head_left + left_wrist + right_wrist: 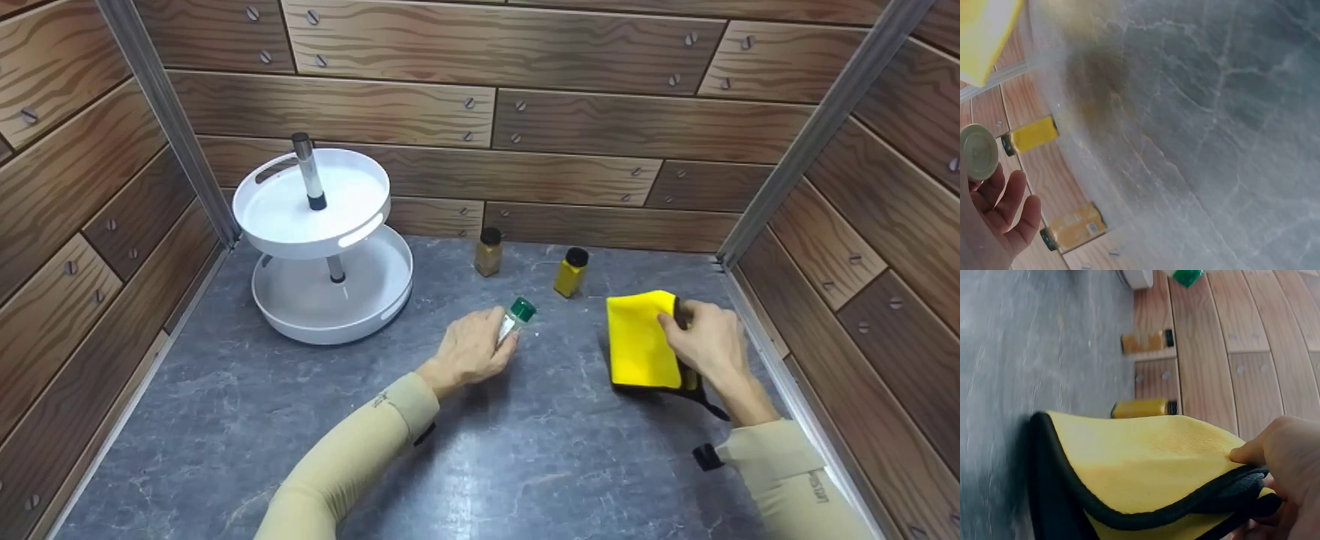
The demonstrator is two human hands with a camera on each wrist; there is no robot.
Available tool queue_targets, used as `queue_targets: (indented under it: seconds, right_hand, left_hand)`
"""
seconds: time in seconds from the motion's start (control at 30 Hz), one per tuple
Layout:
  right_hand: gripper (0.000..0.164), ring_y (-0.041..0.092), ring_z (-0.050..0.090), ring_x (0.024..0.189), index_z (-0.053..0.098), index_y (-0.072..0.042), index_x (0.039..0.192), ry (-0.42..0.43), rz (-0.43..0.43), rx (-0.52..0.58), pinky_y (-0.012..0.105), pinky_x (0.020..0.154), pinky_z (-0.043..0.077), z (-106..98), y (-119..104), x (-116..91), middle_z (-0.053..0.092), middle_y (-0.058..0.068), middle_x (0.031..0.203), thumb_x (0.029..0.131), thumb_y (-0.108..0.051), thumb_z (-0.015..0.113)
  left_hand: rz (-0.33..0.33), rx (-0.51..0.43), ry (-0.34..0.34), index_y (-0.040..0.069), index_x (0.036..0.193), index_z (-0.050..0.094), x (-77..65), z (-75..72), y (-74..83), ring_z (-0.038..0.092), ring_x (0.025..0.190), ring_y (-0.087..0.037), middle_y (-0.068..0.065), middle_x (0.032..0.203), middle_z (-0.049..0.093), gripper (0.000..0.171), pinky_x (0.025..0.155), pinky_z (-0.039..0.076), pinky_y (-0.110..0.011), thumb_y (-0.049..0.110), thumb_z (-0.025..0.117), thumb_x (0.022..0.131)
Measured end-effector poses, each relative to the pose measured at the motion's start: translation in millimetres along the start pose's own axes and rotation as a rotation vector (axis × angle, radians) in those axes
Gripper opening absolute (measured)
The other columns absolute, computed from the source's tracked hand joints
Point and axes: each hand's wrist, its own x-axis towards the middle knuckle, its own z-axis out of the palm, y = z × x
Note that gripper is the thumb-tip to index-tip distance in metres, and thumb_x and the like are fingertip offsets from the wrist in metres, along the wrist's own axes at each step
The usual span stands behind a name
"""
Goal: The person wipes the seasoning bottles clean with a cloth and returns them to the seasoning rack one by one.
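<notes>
My left hand grips a small clear jar with a green cap, tilted above the grey tabletop. The left wrist view shows the round base of that jar and several fingers curled beside it. On the right, my right hand pinches a folded yellow cloth with black edging by its side, thumb on the yellow face. Its folded layers show close up in the right wrist view. Behind the hands stand a brown spice jar and a yellow spice jar, both black-capped and upright.
A white two-tier tray stand with a central post is at the back left. Wood-patterned walls enclose the grey tabletop at the back and both sides. White specks lie on the tabletop near the green-capped jar.
</notes>
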Motion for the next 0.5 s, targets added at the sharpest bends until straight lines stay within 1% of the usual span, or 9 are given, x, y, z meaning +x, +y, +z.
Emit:
queue_targets:
  seconds: [0.07,0.13,0.2,0.23,0.3,0.37,0.43,0.5]
  right_hand:
    - [0.034,0.018,0.048,0.053,0.075,-0.001,0.090,0.029,-0.017,0.012,0.030,0.050,0.035,4,-9,-1,0.060,0.006,0.061,0.103,-0.032,0.076]
    - [0.034,0.017,0.045,0.051,0.072,-0.004,0.084,0.047,-0.031,0.024,0.029,0.049,0.034,8,-18,-2,0.056,0.004,0.060,0.103,-0.031,0.077]
    - [0.033,0.016,0.043,0.050,0.071,-0.005,0.082,0.062,-0.054,0.042,0.029,0.049,0.033,13,-28,-3,0.056,0.005,0.059,0.102,-0.030,0.078]
    - [0.033,0.016,0.043,0.050,0.071,-0.005,0.081,0.071,-0.068,0.055,0.029,0.049,0.033,16,-32,-3,0.060,0.006,0.060,0.102,-0.029,0.078]
    - [0.033,0.015,0.042,0.049,0.071,-0.005,0.079,0.083,-0.091,0.077,0.028,0.049,0.032,21,-40,-4,0.062,0.009,0.061,0.102,-0.027,0.079]
    - [0.031,0.015,0.043,0.050,0.072,-0.005,0.079,0.095,-0.108,0.105,0.028,0.050,0.032,27,-49,-5,0.069,0.013,0.065,0.101,-0.025,0.080]
    - [0.031,0.015,0.043,0.051,0.072,-0.005,0.077,0.103,-0.117,0.139,0.027,0.050,0.031,32,-57,-5,0.074,0.016,0.070,0.101,-0.023,0.081]
    - [0.032,0.014,0.043,0.052,0.071,-0.006,0.075,0.111,-0.122,0.169,0.027,0.051,0.030,37,-65,-6,0.075,0.016,0.072,0.100,-0.022,0.082]
  left_hand:
    - [0.009,0.009,0.002,0.012,0.107,0.060,-0.9,-1.9,0.4,0.069,0.081,-0.026,-0.005,0.092,0.071,0.033,0.068,0.060,-0.046,0.044,0.051,0.111]
    - [0.017,0.014,0.011,0.012,0.106,0.059,-1.6,-3.7,1.4,0.069,0.080,-0.026,-0.005,0.092,0.071,0.032,0.067,0.060,-0.046,0.043,0.052,0.111]
    - [0.022,0.020,0.021,0.012,0.105,0.059,-2.3,-5.2,2.9,0.069,0.079,-0.026,-0.005,0.091,0.071,0.031,0.066,0.060,-0.046,0.042,0.052,0.110]
    - [0.026,0.023,0.027,0.012,0.105,0.059,-2.8,-5.7,3.9,0.069,0.079,-0.026,-0.006,0.091,0.072,0.031,0.066,0.060,-0.046,0.041,0.052,0.110]
    - [0.034,0.028,0.039,0.011,0.104,0.059,-3.7,-6.9,6.2,0.069,0.078,-0.027,-0.006,0.090,0.072,0.030,0.065,0.060,-0.046,0.040,0.053,0.109]
    - [0.037,0.035,0.042,0.011,0.104,0.059,-4.5,-7.9,9.0,0.069,0.076,-0.026,-0.007,0.091,0.072,0.030,0.064,0.059,-0.045,0.040,0.053,0.109]
    - [0.037,0.036,0.036,0.012,0.105,0.059,-5.2,-9.3,12.1,0.068,0.075,-0.024,-0.006,0.091,0.072,0.032,0.062,0.058,-0.042,0.042,0.052,0.110]
    - [0.037,0.035,0.017,0.013,0.107,0.060,-5.7,-11.3,15.3,0.066,0.075,-0.022,-0.004,0.092,0.071,0.035,0.062,0.056,-0.039,0.045,0.049,0.112]
